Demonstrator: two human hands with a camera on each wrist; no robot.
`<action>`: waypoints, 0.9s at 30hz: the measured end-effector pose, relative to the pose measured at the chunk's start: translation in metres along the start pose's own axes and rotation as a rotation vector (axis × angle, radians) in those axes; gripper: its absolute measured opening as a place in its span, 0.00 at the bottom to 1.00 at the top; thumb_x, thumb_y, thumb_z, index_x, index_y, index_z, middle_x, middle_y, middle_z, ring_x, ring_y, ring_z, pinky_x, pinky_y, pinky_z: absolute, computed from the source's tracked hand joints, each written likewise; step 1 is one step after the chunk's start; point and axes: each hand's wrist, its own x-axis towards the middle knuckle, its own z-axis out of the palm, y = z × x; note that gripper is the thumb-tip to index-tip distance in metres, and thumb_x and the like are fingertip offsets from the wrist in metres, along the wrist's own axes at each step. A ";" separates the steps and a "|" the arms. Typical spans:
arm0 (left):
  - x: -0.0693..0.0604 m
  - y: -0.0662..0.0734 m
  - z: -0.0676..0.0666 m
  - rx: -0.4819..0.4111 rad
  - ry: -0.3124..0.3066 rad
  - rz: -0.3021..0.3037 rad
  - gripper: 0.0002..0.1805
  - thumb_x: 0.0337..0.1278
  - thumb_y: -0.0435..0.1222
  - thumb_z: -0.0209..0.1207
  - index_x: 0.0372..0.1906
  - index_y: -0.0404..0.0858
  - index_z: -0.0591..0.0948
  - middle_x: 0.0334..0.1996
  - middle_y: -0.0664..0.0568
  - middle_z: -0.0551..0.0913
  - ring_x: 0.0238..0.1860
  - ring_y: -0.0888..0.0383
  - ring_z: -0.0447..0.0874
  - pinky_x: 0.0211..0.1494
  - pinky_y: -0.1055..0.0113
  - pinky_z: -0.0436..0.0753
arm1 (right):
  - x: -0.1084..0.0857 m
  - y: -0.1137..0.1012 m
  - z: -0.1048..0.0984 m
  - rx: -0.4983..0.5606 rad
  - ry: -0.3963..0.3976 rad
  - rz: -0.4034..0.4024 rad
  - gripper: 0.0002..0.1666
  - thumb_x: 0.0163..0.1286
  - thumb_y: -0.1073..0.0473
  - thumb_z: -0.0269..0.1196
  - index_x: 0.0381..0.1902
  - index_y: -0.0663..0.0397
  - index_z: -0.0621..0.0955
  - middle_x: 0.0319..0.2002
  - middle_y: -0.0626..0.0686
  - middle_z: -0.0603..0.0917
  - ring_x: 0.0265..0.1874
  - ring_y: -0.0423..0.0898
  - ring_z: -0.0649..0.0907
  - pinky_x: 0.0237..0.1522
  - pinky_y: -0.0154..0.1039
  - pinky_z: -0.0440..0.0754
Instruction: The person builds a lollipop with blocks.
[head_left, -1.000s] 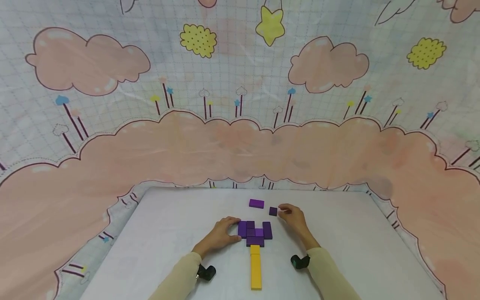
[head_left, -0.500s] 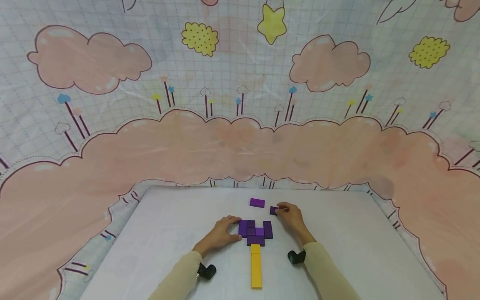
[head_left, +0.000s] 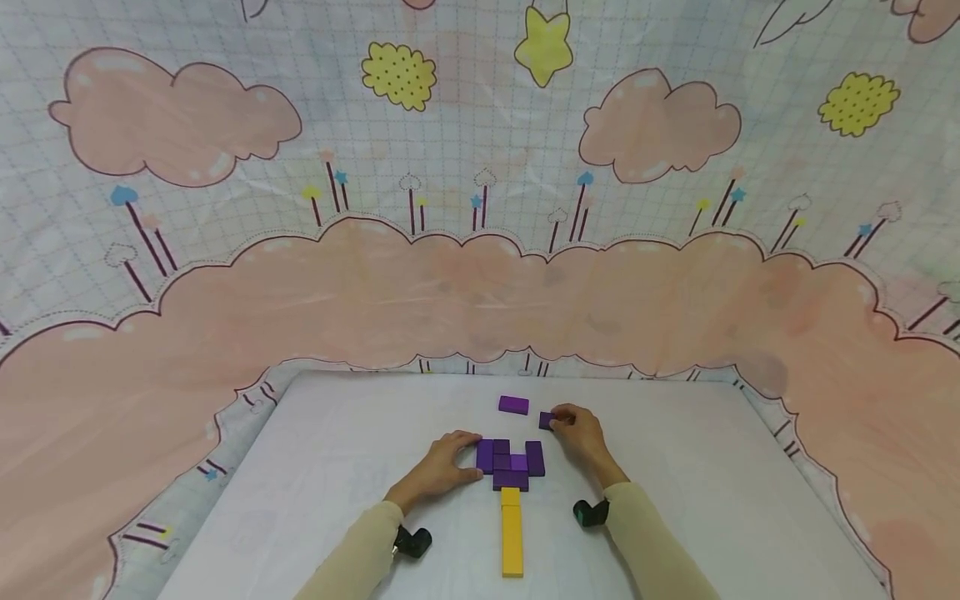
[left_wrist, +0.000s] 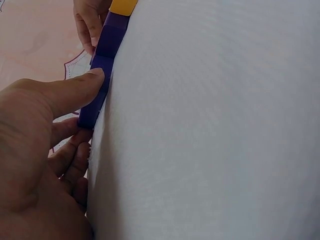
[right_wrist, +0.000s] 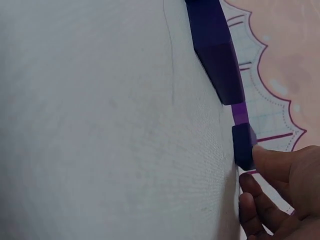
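Observation:
My left hand (head_left: 437, 472) holds the outer left purple block (head_left: 484, 457) of a flat cluster of purple blocks, thumb at its near end and a finger at its far end. In the left wrist view the thumb presses that block (left_wrist: 92, 107). Beyond the cluster, my right hand (head_left: 585, 435) pinches a small dark purple block (head_left: 546, 421), still low at the table. The right wrist view shows the thumb against this small block (right_wrist: 243, 146). An upright purple block (head_left: 535, 458) forms the cluster's right side, with a gap between it and the left part.
A yellow strip of blocks (head_left: 512, 542) runs from the cluster toward the near edge of the white table (head_left: 337, 433). Behind the cluster lies a loose brighter purple block (head_left: 513, 405). A patterned cloth (head_left: 480, 292) hangs beyond the table.
My right hand has moved a little left and taken hold of the small dark purple block. The left hand stays at the cluster.

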 end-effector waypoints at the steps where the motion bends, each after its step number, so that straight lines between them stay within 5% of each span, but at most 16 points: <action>1: 0.000 0.000 0.000 0.003 0.002 0.003 0.33 0.55 0.42 0.68 0.66 0.39 0.73 0.65 0.42 0.74 0.68 0.40 0.68 0.72 0.39 0.62 | 0.000 0.000 0.000 0.002 0.002 -0.007 0.12 0.65 0.62 0.65 0.47 0.56 0.85 0.41 0.54 0.86 0.39 0.48 0.78 0.41 0.39 0.75; 27: 0.005 -0.002 0.000 0.020 0.012 0.019 0.33 0.55 0.43 0.68 0.65 0.37 0.74 0.64 0.42 0.75 0.68 0.40 0.68 0.71 0.39 0.64 | 0.002 -0.001 -0.002 0.068 0.030 -0.026 0.09 0.65 0.63 0.64 0.42 0.56 0.86 0.39 0.54 0.87 0.41 0.49 0.82 0.49 0.48 0.79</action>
